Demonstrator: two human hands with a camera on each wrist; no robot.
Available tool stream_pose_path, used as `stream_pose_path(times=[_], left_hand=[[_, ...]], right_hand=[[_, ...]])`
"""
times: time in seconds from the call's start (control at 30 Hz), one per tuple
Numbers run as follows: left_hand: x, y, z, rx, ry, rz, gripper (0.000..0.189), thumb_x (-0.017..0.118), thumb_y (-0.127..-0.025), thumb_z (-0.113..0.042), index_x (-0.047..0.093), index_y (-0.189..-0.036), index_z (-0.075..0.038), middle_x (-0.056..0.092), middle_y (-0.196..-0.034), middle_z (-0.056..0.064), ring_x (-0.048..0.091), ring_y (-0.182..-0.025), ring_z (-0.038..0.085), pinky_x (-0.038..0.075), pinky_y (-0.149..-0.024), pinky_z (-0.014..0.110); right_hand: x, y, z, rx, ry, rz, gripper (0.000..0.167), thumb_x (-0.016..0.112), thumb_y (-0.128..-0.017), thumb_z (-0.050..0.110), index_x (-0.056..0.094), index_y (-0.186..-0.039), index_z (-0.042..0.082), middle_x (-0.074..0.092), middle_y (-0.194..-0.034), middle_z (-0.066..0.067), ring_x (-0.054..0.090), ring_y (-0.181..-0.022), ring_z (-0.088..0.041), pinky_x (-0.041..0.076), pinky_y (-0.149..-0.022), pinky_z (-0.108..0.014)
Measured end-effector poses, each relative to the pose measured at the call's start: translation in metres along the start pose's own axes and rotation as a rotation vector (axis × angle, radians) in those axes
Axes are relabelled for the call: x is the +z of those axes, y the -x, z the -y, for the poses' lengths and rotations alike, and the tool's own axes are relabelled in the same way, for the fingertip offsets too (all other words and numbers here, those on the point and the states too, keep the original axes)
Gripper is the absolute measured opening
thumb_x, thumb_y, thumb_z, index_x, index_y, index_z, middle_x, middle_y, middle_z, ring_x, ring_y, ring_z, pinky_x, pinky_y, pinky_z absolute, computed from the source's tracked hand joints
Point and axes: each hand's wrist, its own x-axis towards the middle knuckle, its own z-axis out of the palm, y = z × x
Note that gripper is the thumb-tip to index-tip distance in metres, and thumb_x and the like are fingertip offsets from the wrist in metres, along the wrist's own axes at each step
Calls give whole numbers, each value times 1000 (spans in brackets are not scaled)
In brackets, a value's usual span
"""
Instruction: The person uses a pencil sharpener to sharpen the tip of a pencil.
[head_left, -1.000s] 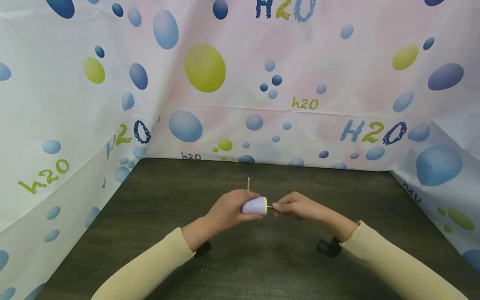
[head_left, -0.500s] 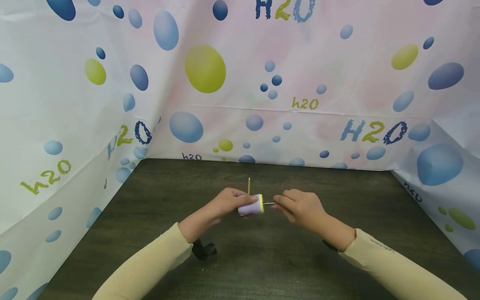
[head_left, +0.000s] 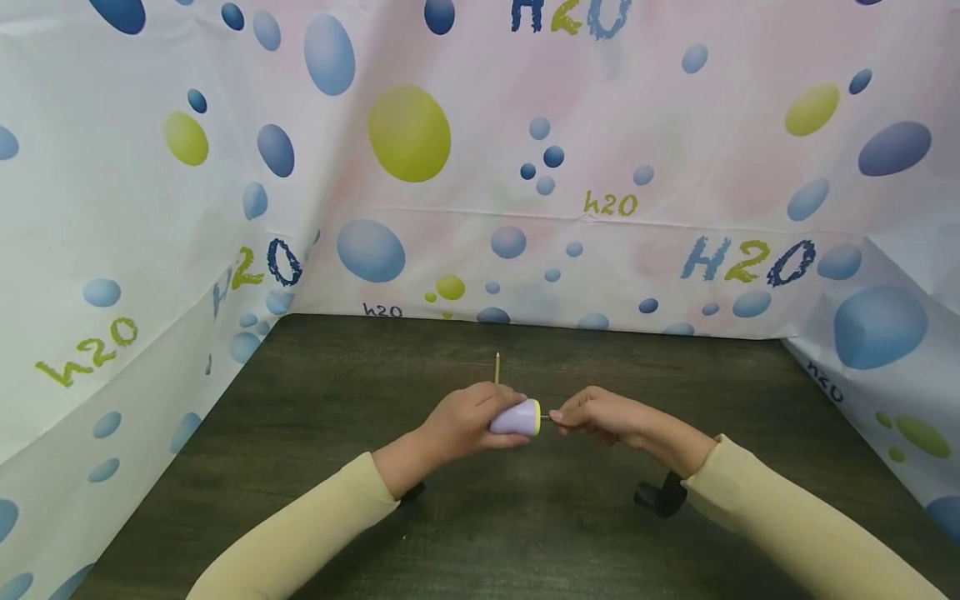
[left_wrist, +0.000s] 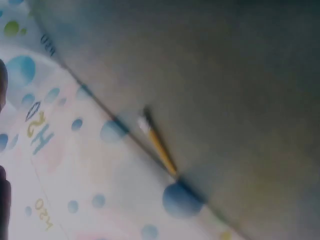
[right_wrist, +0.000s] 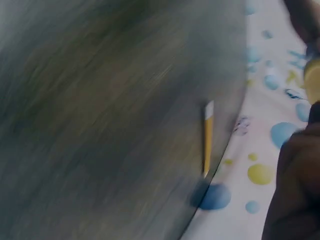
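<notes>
My left hand [head_left: 468, 421] grips a lavender tapered cylinder [head_left: 513, 418] with a yellow rim, held sideways above the table. Its yellow end faces right and also shows as a yellow disc [right_wrist: 313, 82] at the edge of the right wrist view. A thin metal rod [head_left: 545, 417] sticks out from that end. The fingertips of my right hand [head_left: 603, 414] pinch the rod's outer end, hiding its tip. Behind my left hand a yellow pencil [head_left: 497, 368] lies on the table. Both wrist views show this pencil [right_wrist: 208, 140] whole, with a pale end.
The dark wood-grain table [head_left: 375, 358] ends at a white backdrop [head_left: 480, 183] printed with bubbles and H2O lettering, which rises behind and at both sides. Black straps [head_left: 662, 495] hang below my wrists.
Half a second ago my left thumb lay on top of the cylinder; now that hand has rolled over. My right hand has twisted too, its knuckles lower. The cylinder has shifted slightly right.
</notes>
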Motion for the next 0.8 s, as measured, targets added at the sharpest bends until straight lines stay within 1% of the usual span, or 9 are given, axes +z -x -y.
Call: stream_pose_path(times=[0.03,0.1,0.23,0.3,0.4,0.53,0.63,0.73,0.8], left_hand=[[0,0,0,-18,24,26,53,93,-73,-33,71,-112,-3,75,-102,6,73,-89,16,60,-76,24],[1,-1,1,-157,151,110,50,90,-78,-31,71,-115,-3,75,-104,8,72,-87,17,58,-72,23],[-2,-8,6,-602,455,245,42,81,-88,-28,72,-122,-4,75,-108,13,68,-83,18,53,-67,23],[-5,-12,9,-778,573,277,41,78,-91,-28,72,-124,-4,74,-109,15,66,-83,17,53,-67,24],[-9,-15,13,-944,741,327,41,72,-95,-31,72,-125,-3,72,-110,16,63,-84,14,55,-72,30],[-14,-17,12,-1053,964,415,42,66,-99,-33,72,-122,2,73,-102,13,65,-81,12,59,-84,43],[-17,-18,8,-1078,1018,436,42,65,-100,-32,72,-120,4,74,-98,13,68,-77,12,60,-87,46],[-18,-20,3,-1012,904,379,39,71,-96,-28,73,-120,2,74,-101,15,65,-76,11,61,-78,38],[-18,-19,-1,-871,745,315,38,77,-92,-26,73,-120,0,75,-104,15,64,-77,12,57,-70,30]], right_hand=[[-1,-1,-1,5,9,10,37,52,-107,26,69,-84,3,39,-53,6,26,-47,-2,28,-48,-21],[0,0,-4,-83,124,-39,35,54,-107,27,74,-94,2,59,-63,0,39,-54,-1,37,-52,-22],[8,0,-7,-456,590,-353,24,67,-99,25,75,-109,5,74,-99,-8,59,-76,-3,50,-67,-24],[10,-1,-9,-650,799,-509,22,70,-97,27,74,-107,7,68,-93,-4,58,-75,-7,50,-64,-24],[11,-5,-12,-948,1043,-705,24,59,-104,28,70,-103,7,59,-83,-2,51,-66,-11,44,-54,-21],[12,-9,-13,-1202,1223,-866,35,42,-112,25,67,-96,7,55,-75,0,46,-58,-10,34,-44,-19],[14,-8,-12,-1251,1268,-904,35,42,-112,22,65,-90,7,55,-70,1,47,-53,-9,33,-41,-20],[17,-5,-9,-1157,1193,-841,40,41,-112,26,65,-86,8,57,-67,2,49,-51,-7,35,-41,-19],[19,0,-5,-977,1028,-687,40,44,-111,29,68,-86,8,58,-66,3,46,-50,-3,36,-45,-18]])
